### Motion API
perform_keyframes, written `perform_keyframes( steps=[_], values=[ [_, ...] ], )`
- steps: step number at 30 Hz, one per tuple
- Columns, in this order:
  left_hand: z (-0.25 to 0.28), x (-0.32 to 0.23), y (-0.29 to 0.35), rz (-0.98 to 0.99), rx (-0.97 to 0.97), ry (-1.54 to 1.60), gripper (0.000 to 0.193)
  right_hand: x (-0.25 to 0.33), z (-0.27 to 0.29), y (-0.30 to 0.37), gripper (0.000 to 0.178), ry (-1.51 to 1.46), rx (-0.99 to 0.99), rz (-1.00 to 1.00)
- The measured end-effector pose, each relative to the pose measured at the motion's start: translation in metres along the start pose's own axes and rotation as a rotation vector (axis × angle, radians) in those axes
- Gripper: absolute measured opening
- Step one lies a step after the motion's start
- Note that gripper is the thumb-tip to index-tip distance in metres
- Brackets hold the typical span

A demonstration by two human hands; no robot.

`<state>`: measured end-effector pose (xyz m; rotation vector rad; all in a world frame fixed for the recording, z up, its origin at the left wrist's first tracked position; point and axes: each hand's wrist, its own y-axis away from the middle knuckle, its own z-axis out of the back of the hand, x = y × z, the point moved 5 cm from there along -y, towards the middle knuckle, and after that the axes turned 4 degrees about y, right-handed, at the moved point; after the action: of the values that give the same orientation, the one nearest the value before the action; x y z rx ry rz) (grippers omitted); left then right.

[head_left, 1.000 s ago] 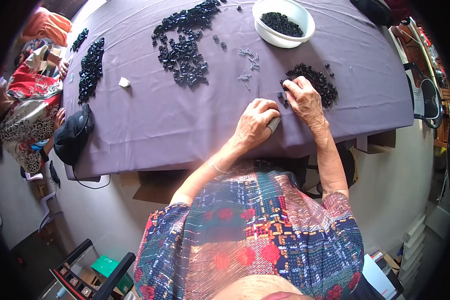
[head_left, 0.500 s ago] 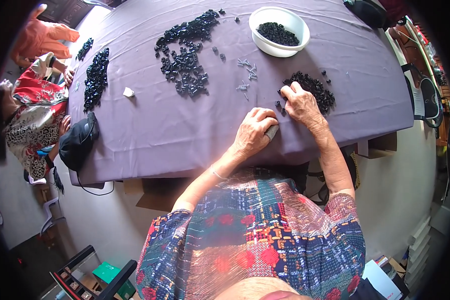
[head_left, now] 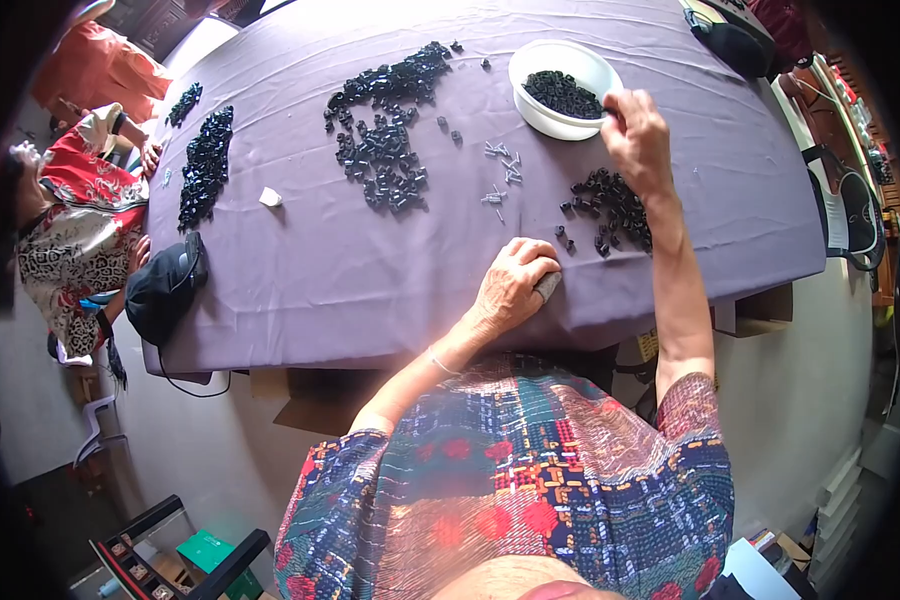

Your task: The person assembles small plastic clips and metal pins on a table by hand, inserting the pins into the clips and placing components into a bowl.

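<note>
My right hand [head_left: 638,140] is at the right rim of a white plastic bowl [head_left: 567,125], fingers pinched together. A dark bit shows at its fingertips, seemingly one of the small black plastic parts. Similar black parts [head_left: 560,92] lie inside the bowl. Below this hand spreads a loose pile of black parts [head_left: 610,205], partly covered by my forearm. My left hand [head_left: 515,285] rests closed on the cloth near the table's front edge. Something grey [head_left: 547,287] shows by its thumb; whether it is held or worn I cannot tell.
Several small silvery pins [head_left: 505,165] lie left of the pile. More black parts [head_left: 380,150] cover the table's middle, and another heap [head_left: 205,165] lies at left. A white lump [head_left: 270,197] and a black cap [head_left: 165,285] are nearby. Another person [head_left: 80,220] sits at the left edge.
My right hand has moved up from the black pile to the bowl's rim. The pile is more spread out. My left hand stays in place on the cloth.
</note>
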<state>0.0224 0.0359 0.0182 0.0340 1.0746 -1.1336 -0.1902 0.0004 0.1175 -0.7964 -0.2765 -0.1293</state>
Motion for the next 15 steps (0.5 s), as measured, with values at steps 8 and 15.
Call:
perform_keyframes(
  steps=[8,15],
  values=[
    [-0.001,0.002,-0.003,0.011,0.003,0.024,0.023,-0.031,-0.022,-0.011,0.028,0.039,0.048,-0.134],
    [0.000,0.003,-0.003,0.025,-0.003,0.018,0.025,-0.007,-0.011,0.067,0.019,-0.033,0.211,-0.085]
  ],
)
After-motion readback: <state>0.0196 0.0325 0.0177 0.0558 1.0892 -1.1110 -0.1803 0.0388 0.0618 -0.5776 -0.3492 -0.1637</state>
